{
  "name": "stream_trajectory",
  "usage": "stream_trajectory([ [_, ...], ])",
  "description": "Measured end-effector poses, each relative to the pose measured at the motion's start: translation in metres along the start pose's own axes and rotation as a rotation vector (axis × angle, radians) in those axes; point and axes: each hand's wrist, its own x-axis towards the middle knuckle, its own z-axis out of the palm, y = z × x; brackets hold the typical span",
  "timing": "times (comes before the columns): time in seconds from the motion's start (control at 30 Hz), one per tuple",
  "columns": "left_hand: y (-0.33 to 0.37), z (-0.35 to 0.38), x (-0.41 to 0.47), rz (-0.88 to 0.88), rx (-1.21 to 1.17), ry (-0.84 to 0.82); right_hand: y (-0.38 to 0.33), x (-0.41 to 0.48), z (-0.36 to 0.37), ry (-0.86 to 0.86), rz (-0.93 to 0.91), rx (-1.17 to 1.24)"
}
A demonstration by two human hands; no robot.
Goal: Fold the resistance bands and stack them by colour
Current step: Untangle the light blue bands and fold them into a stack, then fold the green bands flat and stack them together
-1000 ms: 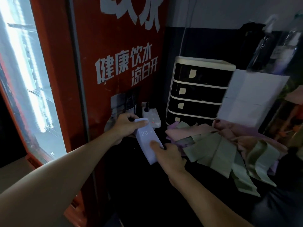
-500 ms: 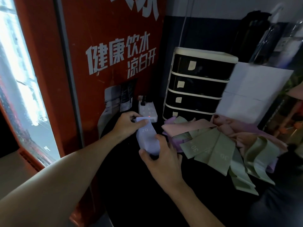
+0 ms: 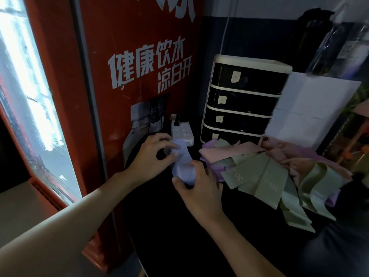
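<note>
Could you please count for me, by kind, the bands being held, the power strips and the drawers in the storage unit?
Lavender band, gripped by the left hand and right hand: 1
Power strip: 1
Drawers: 4
Total: 6

Your right hand [image 3: 197, 188] covers the near end of the lavender band [image 3: 182, 158], purple bands [image 3: 213, 171] at 3 o'clock sit mostly buried under the green and pink pile [image 3: 259, 172], bottles [image 3: 337, 37] at 1 o'clock are blurred, drawer labels [image 3: 235, 76] too small to read.
</note>
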Motion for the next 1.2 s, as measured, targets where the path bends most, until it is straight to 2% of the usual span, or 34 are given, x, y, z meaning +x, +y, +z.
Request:
stream_trajectory([
  [0.13, -0.002, 0.005, -0.006, -0.052, -0.105, -0.093, -0.001, 0.0, -0.002, -0.031, 0.013, 0.004],
  [0.27, -0.001, 0.005, -0.004, -0.052, -0.078, -0.078, -0.003, 0.002, -0.008, -0.125, 0.01, 0.039],
  [0.37, 0.002, 0.005, -0.006, -0.05, -0.045, -0.061, -0.003, -0.002, -0.01, -0.113, -0.013, 0.146],
  [0.6, 0.013, 0.0, -0.012, -0.054, 0.006, -0.002, -0.004, -0.002, -0.019, -0.16, -0.019, 0.133],
  [0.93, 0.039, -0.011, -0.017, 0.085, 0.122, -0.082, 0.001, -0.003, -0.027, -0.18, -0.038, 0.135],
  [1.1, 0.056, -0.008, -0.016, 0.118, 0.122, -0.089, 0.007, -0.02, -0.047, -0.129, -0.059, 0.17],
  [1.2, 0.073, 0.001, -0.016, 0.141, 0.095, -0.11, 0.021, -0.034, -0.071, -0.057, -0.07, 0.103],
])
